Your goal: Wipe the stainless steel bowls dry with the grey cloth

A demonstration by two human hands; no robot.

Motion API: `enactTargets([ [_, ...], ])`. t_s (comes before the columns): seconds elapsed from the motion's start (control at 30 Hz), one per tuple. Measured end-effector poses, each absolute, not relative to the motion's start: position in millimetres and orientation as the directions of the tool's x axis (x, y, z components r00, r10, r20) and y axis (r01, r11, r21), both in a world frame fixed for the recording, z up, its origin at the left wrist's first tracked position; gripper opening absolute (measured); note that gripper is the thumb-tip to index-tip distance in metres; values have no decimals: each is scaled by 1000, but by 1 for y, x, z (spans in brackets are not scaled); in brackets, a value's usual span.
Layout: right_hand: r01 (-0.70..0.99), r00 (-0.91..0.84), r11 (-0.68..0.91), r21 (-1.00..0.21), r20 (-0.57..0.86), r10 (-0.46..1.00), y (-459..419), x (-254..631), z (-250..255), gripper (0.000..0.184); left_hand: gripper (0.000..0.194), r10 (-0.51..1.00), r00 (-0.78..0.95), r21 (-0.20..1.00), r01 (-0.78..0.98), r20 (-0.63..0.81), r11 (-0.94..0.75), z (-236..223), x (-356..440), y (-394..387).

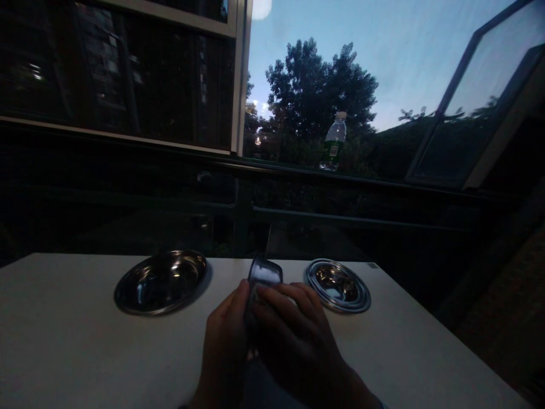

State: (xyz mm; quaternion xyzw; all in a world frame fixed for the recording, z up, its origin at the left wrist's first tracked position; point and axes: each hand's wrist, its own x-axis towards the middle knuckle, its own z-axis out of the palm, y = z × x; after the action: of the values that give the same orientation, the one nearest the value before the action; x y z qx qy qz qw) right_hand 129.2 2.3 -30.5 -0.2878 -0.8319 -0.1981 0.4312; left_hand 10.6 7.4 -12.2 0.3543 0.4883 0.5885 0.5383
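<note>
Over the near middle of the table, my left hand [227,324] is closed around the side of a small metal bowl [266,271], which is tipped up on its edge. Its far rim shows above my fingers, and the rest is hidden. My right hand [293,324] lies against the bowl with its fingers curled together. A small pale bit, perhaps cloth, shows at the right fingertips; what that hand holds is too dark to make out. To the left is a wide shiny metal dish [164,284]. Right of my hands, small metal dishes [338,287] appear stacked.
The white table [76,341] ends at a dark window wall, and its right edge slants toward me. A clear plastic bottle [334,142] with a green label stands on the window ledge [289,170]. An open window pane [464,108] is at the right.
</note>
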Motion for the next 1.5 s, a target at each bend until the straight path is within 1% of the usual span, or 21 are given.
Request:
enactTargets([
  [0.1, 687, -432, 725, 53, 831, 349, 4, 132, -29, 22, 33, 980, -143, 955, -282, -138, 94, -12, 12, 6],
  [0.2, 651, -501, 754, 85, 795, 343, 3, 129, -30, 24, 27, 968, -214, 958, -280, -131, 68, -6, 9, 4],
  [0.27, 627, -534, 771, 111, 782, 322, 2, 127, -30, 24, 29, 964, -248, 962, -270, -101, 31, -5, 6, 3],
  [0.33, 643, -514, 759, 107, 794, 324, 2, 127, -30, 24, 29, 963, -250, 968, -249, -105, 41, -7, 6, 2],
  [0.4, 678, -463, 731, 77, 818, 343, 3, 129, -30, 24, 30, 965, -236, 971, -230, -116, 60, -11, 8, 2],
  [0.47, 699, -435, 712, 57, 825, 361, 5, 131, -29, 24, 30, 972, -216, 974, -224, -93, 44, -13, 9, 3],
  [0.57, 667, -488, 740, 80, 797, 354, 5, 131, -29, 24, 32, 977, -198, 967, -254, -80, 27, -13, 8, 6],
  [0.67, 635, -519, 765, 107, 793, 320, 5, 130, -31, 24, 31, 971, -228, 967, -255, -72, 12, -12, 7, 8],
  [0.8, 708, -427, 704, 45, 822, 377, 7, 134, -31, 24, 29, 970, -241, 977, -214, -35, -18, -9, 10, 3],
  [0.9, 699, -450, 714, 32, 796, 405, 7, 135, -29, 24, 26, 968, -249, 976, -215, -33, -22, -5, 10, 0],
  [1.0, 650, -500, 757, 63, 785, 365, 4, 132, -28, 24, 26, 966, -255, 984, -180, -49, 2, -3, 8, -1],
  [1.07, 658, -485, 750, 61, 797, 361, 4, 132, -27, 23, 27, 969, -241, 989, -144, -47, 12, -4, 8, -1],
  [1.17, 716, -414, 698, 14, 814, 409, 6, 136, -26, 24, 26, 980, -199, 993, -116, -20, -3, -8, 8, -1],
  [1.23, 726, -411, 688, 3, 804, 430, 6, 138, -26, 24, 24, 981, -191, 994, -113, -13, -8, -11, 8, -1],
  [1.37, 660, -502, 749, 55, 774, 386, 5, 136, -27, 23, 22, 976, -206, 986, -159, -75, 42, -13, 9, 0],
  [1.43, 663, -496, 746, 55, 779, 383, 5, 135, -28, 23, 25, 973, -210, 977, -204, -101, 57, -12, 10, -1],
  [1.5, 705, -445, 709, 25, 794, 414, 7, 136, -29, 23, 26, 973, -213, 973, -227, -92, 42, -10, 10, -1],
])
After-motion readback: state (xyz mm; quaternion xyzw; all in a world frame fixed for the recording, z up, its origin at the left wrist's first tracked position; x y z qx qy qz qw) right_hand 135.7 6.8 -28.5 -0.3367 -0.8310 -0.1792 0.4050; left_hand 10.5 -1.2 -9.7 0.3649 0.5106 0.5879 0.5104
